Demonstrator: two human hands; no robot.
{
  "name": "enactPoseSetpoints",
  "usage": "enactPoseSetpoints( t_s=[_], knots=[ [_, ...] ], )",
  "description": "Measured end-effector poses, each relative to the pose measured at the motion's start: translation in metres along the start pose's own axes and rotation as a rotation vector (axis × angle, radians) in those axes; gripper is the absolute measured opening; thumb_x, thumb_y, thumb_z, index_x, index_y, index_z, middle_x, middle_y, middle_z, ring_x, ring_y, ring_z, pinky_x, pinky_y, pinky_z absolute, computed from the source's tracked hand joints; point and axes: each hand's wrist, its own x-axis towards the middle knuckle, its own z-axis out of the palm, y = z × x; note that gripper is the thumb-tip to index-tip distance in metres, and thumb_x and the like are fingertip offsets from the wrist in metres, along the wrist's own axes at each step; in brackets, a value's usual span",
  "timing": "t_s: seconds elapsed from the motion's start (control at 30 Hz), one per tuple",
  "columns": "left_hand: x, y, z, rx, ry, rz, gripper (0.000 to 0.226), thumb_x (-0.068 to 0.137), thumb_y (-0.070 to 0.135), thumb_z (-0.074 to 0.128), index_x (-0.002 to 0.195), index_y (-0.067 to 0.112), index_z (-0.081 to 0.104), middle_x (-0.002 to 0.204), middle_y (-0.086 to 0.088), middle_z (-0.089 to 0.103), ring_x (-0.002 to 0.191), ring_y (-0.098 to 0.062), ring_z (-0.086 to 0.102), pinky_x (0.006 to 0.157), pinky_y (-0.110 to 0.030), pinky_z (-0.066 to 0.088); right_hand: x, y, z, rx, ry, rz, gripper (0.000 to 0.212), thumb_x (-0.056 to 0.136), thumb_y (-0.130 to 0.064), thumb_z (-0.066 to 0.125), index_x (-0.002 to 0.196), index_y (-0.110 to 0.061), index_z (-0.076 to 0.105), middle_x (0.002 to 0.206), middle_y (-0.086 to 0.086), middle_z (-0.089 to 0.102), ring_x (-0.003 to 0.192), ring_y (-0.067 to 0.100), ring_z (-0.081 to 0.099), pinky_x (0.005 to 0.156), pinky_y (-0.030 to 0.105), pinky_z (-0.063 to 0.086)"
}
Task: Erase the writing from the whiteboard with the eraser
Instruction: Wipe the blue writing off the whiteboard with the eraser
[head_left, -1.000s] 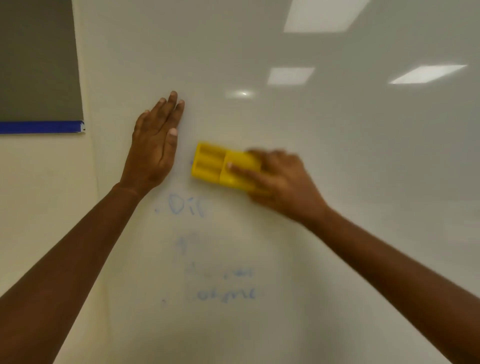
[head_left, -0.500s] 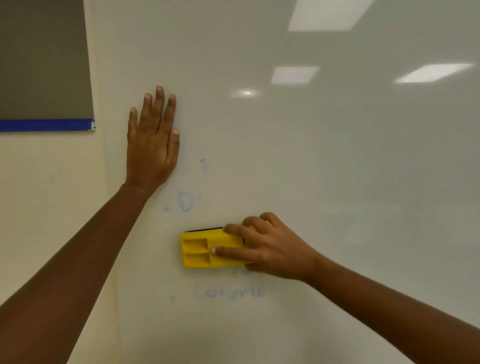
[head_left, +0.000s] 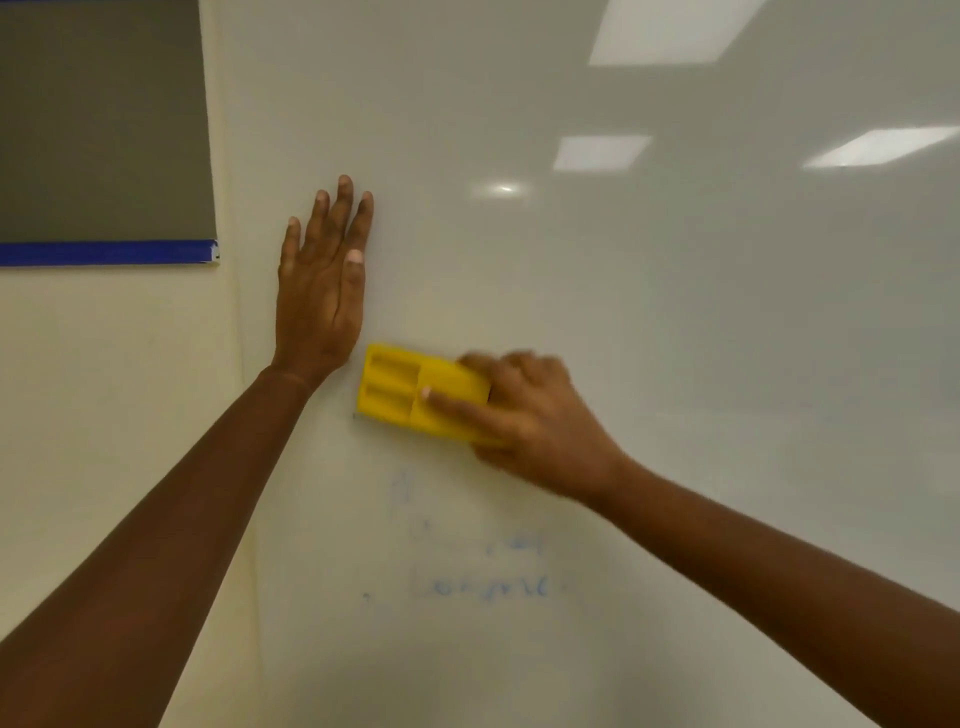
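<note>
Cream wall (head_left: 104, 415), grey panel (head_left: 98, 119) with blue lower edge (head_left: 104, 253), perhaps a pinboard

1. Left hand (head_left: 319, 296): bare, seen from the back. Four fingers and the thumb are sharply resolved. Nails are trimmed short, and the thumbnail (head_left: 355, 255) is plainly visible.
2. Left wrist (head_left: 291, 376): a single fine crease runs across it.
3. Left forearm (head_left: 171, 519): bare along the whole visible length, smooth and slender, broadening toward the frame edge.
4. Right hand (head_left: 540, 431): bare. The outline is blurred and the knuckles are indistinct. One short nail (head_left: 426, 393) is discernible.
5. Right forearm (head_left: 779, 587): bare to the frame edge, smooth, of like build to the left.
</note>
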Motion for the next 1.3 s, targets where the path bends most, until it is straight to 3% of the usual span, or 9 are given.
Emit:
enactPoseSetpoints(
  t_s=[0.17,0.37,0.47,0.6,0.73,0.87,1.0,1.13,1.3],
  knots=[
    [0.001,-0.001,-0.001,0.013,-0.02,0.003,0.05,0.095,0.017,0.018,0.143,0.004,0.02,0.152,-0.016,0.016,0.141,-0.026,0.008,0.109,-0.019,-0.012,-0.018,-0.005,0.002,-0.03,-0.18,-0.262,0.059,0.064,-0.025,0.077,0.12,-0.032,0.06,0.114,0.008,0.067,0.08,0.025,0.064,0.064,0.029,0.05],
    [0.002,-0.004,-0.002,-0.008,-0.057,-0.005,0.05,0.095,0.019,0.016,0.144,0.007,0.019,0.153,-0.013,0.014,0.138,-0.016,0.003,0.107,-0.015,-0.013,0.032,0.028,-0.017,-0.067,0.023,0.122,0.055,0.069,-0.021,0.077,0.121,-0.024,0.06,0.115,0.017,0.063,0.083,0.037,0.061,0.065,0.04,0.046],
    [0.004,-0.007,-0.004,-0.012,-0.107,-0.027,0.051,0.095,0.019,0.013,0.145,0.009,0.016,0.154,-0.012,0.009,0.14,-0.019,0.001,0.105,-0.013,-0.015,0.032,0.016,-0.009,-0.048,0.062,0.171,0.055,0.069,-0.02,0.077,0.122,-0.023,0.06,0.114,0.019,0.063,0.081,0.037,0.06,0.065,0.04,0.046],
    [0.006,-0.008,-0.006,0.077,-0.16,-0.02,0.05,0.097,0.019,0.016,0.145,0.008,0.01,0.154,-0.013,0.004,0.142,-0.025,-0.001,0.103,-0.014,-0.019,0.002,-0.017,0.01,-0.007,-0.077,-0.077,0.064,0.058,-0.023,0.081,0.119,-0.028,0.061,0.114,0.014,0.066,0.079,0.032,0.063,0.064,0.033,0.049],
    [0.006,-0.003,-0.01,0.075,-0.199,-0.031,0.056,0.093,0.028,0.014,0.144,0.006,0.01,0.154,-0.014,0.003,0.142,-0.028,-0.002,0.112,-0.035,-0.01,-0.009,-0.023,0.011,-0.033,-0.18,-0.219,0.06,0.063,-0.026,0.077,0.12,-0.035,0.06,0.114,0.005,0.067,0.078,0.024,0.064,0.063,0.027,0.049],
    [0.006,-0.001,-0.014,-0.043,-0.189,-0.037,0.055,0.09,0.02,0.011,0.144,0.006,0.013,0.154,-0.015,0.005,0.141,-0.028,-0.001,0.112,-0.04,-0.006,0.024,0.01,-0.006,-0.031,-0.035,-0.01,0.062,0.061,-0.023,0.082,0.12,-0.026,0.061,0.114,0.016,0.065,0.081,0.033,0.064,0.066,0.035,0.048],
    [-0.001,-0.003,-0.014,-0.058,-0.176,-0.03,0.054,0.091,0.016,0.01,0.144,0.006,0.015,0.154,-0.015,0.007,0.141,-0.026,0.0,0.111,-0.031,-0.008,0.034,0.01,-0.006,-0.045,0.044,0.157,0.057,0.068,-0.021,0.078,0.122,-0.024,0.059,0.115,0.018,0.063,0.082,0.036,0.06,0.065,0.038,0.045],
    [-0.02,-0.008,-0.014,0.017,-0.181,0.026,0.054,0.094,0.026,0.01,0.145,0.008,0.015,0.154,-0.012,0.008,0.14,-0.019,0.0,0.11,-0.02,-0.012,0.002,-0.024,0.015,-0.008,-0.028,0.002,0.066,0.057,-0.023,0.082,0.119,-0.028,0.061,0.114,0.014,0.065,0.079,0.032,0.063,0.064,0.034,0.048],
    [-0.048,-0.015,-0.014,0.126,-0.176,0.028,0.057,0.093,0.033,0.011,0.144,0.007,0.013,0.153,-0.01,0.009,0.14,-0.02,0.001,0.112,-0.03,-0.01,-0.047,-0.05,0.027,0.004,-0.221,-0.248,0.055,0.068,-0.026,0.072,0.12,-0.038,0.059,0.114,0.002,0.067,0.079,0.021,0.063,0.063,0.026,0.049]
  ],
)
